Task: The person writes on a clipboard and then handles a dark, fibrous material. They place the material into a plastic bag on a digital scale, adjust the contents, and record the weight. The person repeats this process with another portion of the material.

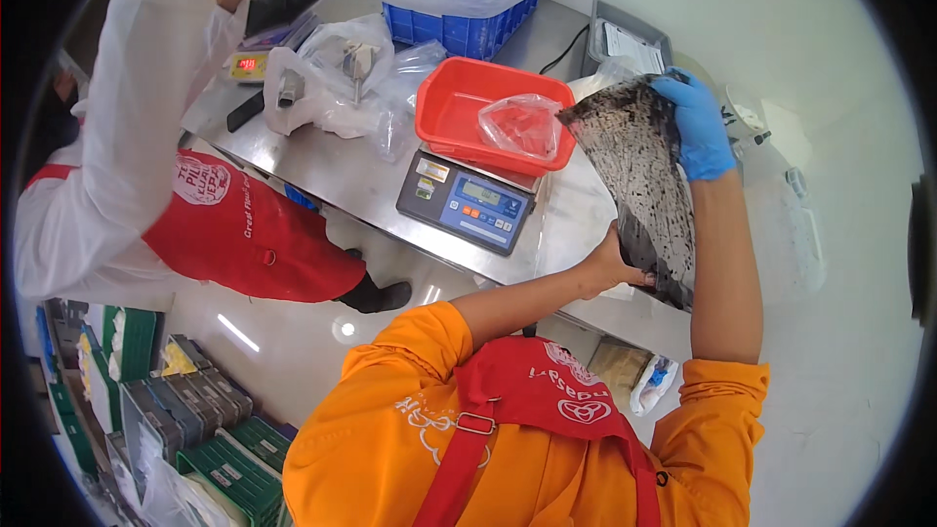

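- Head view: a dark, speckled flat plastic pouch is held upright, its long axis running top to bottom, just right of the red plastic tray on a blue-faced digital scale.
- Left hand, bare, grips its lower edge; right hand, blue-gloved, clasps its top corner.
- Scale stands on a stainless steel table; white wall behind.

The desk is smooth brushed metal, a little shiny. The red tray is glossy plastic. The dark speckled bag looks like thin plastic film.

red tub, scale — blue crate
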